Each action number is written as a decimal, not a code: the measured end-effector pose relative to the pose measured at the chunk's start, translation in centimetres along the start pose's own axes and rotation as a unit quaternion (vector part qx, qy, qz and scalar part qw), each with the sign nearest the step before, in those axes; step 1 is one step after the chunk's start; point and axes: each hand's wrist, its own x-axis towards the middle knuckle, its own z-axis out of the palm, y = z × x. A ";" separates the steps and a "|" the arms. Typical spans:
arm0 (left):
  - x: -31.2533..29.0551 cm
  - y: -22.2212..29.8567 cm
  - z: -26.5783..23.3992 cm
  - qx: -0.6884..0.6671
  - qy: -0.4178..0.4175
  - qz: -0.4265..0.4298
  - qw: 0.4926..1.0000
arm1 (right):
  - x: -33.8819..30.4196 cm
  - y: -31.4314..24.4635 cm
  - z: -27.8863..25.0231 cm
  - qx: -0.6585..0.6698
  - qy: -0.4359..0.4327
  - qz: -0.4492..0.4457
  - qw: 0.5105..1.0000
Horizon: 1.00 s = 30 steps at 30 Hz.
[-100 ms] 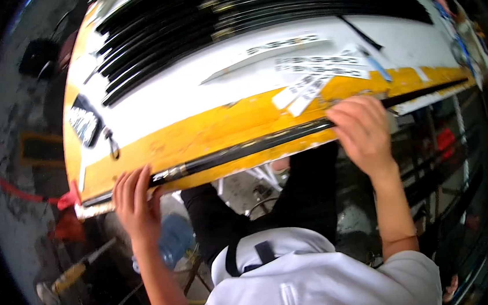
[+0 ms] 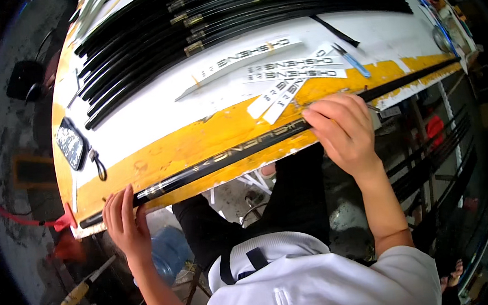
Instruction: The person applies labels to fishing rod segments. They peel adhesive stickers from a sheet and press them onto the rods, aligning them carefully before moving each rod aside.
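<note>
A long black fishing rod (image 2: pixel 230 155) with gold lettering lies along the near edge of the table, tapering to the right. My left hand (image 2: pixel 127 223) is closed round its thick end, fingers over the top, just left of a silvery band. Further right, my right hand (image 2: pixel 344 135) grips the rod past the lettering, with the thumb hidden beneath. White printed strips (image 2: pixel 277 98) lie overlapping just beyond the right hand. Behind them sits a blue-handled cutting tool (image 2: pixel 356 67). One folded white strip (image 2: pixel 230 66) lies apart, nearer the far rods.
Several black rods (image 2: pixel 131 55) lie side by side across the far part of the white and yellow table (image 2: pixel 195 127). A dark phone-like object (image 2: pixel 71 143) with a loop rests at the left. A red clamp-like piece (image 2: pixel 65 218) is at the left corner. A blue water bottle (image 2: pixel 170 252) stands below.
The whole view has shifted, so the table, rods and hands appear further left, and the picture is sharper. Both hands still hold the rod in about the same places.
</note>
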 end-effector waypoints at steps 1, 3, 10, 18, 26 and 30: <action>0.0 0.2 0.3 0.003 0.003 -0.006 1.000 | -0.1 0.4 0.2 0.010 0.007 0.006 1.000; 0.0 0.0 0.8 -0.007 0.006 -0.018 1.000 | 0.2 0.9 1.2 0.031 0.012 0.018 0.999; -0.2 -0.1 1.2 -0.079 0.019 -0.045 0.996 | 0.1 0.7 2.1 0.062 0.019 0.036 0.997; 0.2 0.1 0.8 -0.078 0.013 -0.020 0.997 | -0.7 0.5 1.0 0.035 -0.019 -0.001 0.999; 0.3 0.3 0.7 -0.071 0.012 -0.003 0.997 | -1.5 -0.3 0.8 0.077 -0.047 0.058 0.994; 0.4 0.5 0.7 -0.072 0.005 -0.021 0.997 | -1.5 -0.1 1.0 0.083 -0.050 0.067 0.993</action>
